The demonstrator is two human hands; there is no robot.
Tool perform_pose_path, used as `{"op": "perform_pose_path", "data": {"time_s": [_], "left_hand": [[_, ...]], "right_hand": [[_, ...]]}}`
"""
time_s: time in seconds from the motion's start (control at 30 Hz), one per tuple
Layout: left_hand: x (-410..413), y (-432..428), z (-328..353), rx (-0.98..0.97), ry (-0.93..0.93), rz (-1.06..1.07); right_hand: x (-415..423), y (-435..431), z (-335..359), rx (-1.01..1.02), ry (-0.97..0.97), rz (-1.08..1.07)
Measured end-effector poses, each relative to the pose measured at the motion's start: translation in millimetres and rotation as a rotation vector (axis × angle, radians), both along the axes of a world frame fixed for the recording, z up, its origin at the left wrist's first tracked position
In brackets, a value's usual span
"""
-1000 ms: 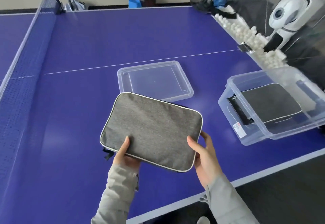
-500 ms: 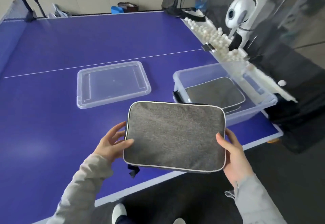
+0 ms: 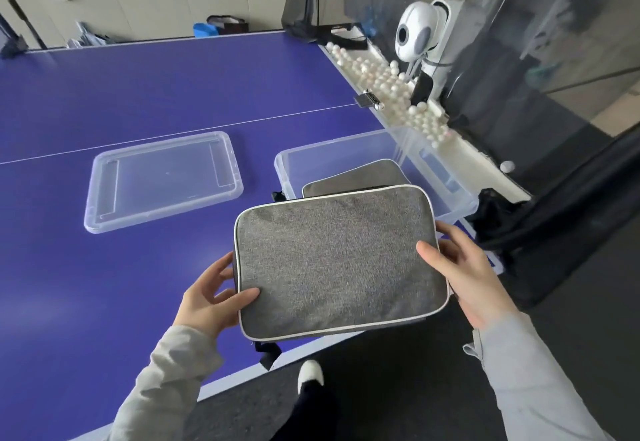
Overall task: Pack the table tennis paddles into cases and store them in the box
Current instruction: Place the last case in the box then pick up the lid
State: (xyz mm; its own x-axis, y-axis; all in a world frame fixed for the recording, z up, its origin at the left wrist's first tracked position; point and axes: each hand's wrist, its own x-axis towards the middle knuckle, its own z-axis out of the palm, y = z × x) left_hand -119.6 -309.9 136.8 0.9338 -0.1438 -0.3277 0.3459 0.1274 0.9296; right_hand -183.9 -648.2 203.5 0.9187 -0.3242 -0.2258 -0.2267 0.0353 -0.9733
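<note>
I hold a grey fabric paddle case (image 3: 337, 260) with white piping flat in the air, over the table's near edge. My left hand (image 3: 211, 297) grips its left side, thumb on top. My right hand (image 3: 464, 278) grips its right side. Just beyond it stands the clear plastic box (image 3: 446, 177) on the table's right corner, with a second grey case (image 3: 363, 177) lying inside. The held case hides the box's near wall. No paddle is visible.
The box's clear lid (image 3: 162, 181) lies flat on the blue table (image 3: 138, 104), left of the box. A tray of several white balls (image 3: 391, 84) and a white ball machine (image 3: 422, 35) line the right edge. Black netting hangs at the right.
Both hands have carried the case to the right and forward, from beside the lid to just in front of the box. My view has turned right with it.
</note>
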Motion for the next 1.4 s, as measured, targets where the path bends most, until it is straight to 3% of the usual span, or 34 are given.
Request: {"op": "perform_pose_path", "data": {"time_s": [0.4, 0.67, 0.8, 1.07, 1.4], "left_hand": [[104, -104, 7, -0.020, -0.053, 0.081], [156, -177, -2, 0.059, 0.001, -0.019], [160, -196, -29, 0.079, 0.061, 0.027], [156, -214, -61, 0.136, 0.273, 0.241], [149, -225, -64, 0.168, 0.374, 0.326]], "right_hand": [[128, -90, 5, -0.194, -0.068, -0.073], [202, -151, -21, -0.263, 0.050, 0.121], [228, -159, -56, -0.316, 0.111, 0.171], [237, -154, -104, -0.339, 0.236, 0.314], [225, -149, -107, -0.455, 0.183, 0.345]]}}
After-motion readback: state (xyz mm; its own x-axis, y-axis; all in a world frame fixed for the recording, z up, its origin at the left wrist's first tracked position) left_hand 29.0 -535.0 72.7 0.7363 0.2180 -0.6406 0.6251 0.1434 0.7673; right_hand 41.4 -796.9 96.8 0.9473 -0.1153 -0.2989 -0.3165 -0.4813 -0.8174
